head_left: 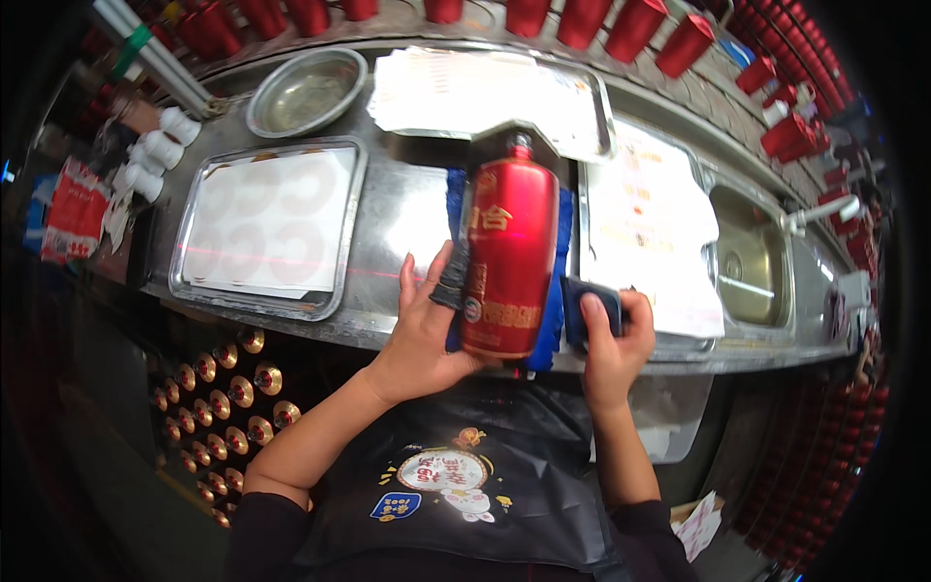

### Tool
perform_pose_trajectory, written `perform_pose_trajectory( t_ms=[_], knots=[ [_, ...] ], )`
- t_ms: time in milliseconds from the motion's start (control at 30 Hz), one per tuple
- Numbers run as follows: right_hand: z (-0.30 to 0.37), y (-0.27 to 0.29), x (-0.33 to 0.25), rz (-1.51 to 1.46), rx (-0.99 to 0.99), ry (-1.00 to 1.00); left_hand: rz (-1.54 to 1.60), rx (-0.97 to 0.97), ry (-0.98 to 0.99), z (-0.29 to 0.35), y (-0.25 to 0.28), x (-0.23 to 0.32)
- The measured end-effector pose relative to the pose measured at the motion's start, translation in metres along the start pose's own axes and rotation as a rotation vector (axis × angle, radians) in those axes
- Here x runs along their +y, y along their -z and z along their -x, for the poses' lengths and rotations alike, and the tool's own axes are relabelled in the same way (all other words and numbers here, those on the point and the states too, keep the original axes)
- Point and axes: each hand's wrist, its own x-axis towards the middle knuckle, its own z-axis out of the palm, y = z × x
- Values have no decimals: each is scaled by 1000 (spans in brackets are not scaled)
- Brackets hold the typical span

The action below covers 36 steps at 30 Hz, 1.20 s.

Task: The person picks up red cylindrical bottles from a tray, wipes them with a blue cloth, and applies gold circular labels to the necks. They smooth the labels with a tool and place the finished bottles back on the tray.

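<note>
A red bottle [511,252] with gold print and a dark neck lies neck-away over a blue cloth [551,320] at the counter's middle. My left hand [422,335] is beside its lower left side, fingers spread upward and thumb near the base. Some dark material [451,279] shows between those fingers and the bottle; I cannot make out its kind. To the right of the bottle, my right hand [618,339] pinches a flat dark-blue scraper-like piece [590,308] between thumb and fingers.
A tray [341,283] carries white sheets with faint round shapes. Printed sheets [645,233] lie at right before a sink [752,257]. Behind are a metal bowl [308,92] and a sheet stack [485,87]. White spools [155,150] stand left; red bottles [635,29] line the far edge.
</note>
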Motion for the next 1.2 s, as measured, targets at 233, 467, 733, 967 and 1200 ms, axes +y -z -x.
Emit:
perform_pose_trajectory(
  t_ms=[233, 467, 733, 967, 1200],
  knots=[
    [-43, 5, 7, 251, -38, 235, -24, 229, -72, -43, 15, -1],
    [-95, 43, 35, 59, -289, 151, 355, 658, 212, -103, 40, -18],
    [-23, 29, 14, 504, -690, 296, 474, 337, 324, -161, 13, -12],
    [6, -1, 9, 269, -693, 545, 491, 243, 360, -147, 29, -5],
    [-12, -42, -41, 129, -1444, 1004, 322, 512, 255, 89, 174, 48]
  ],
)
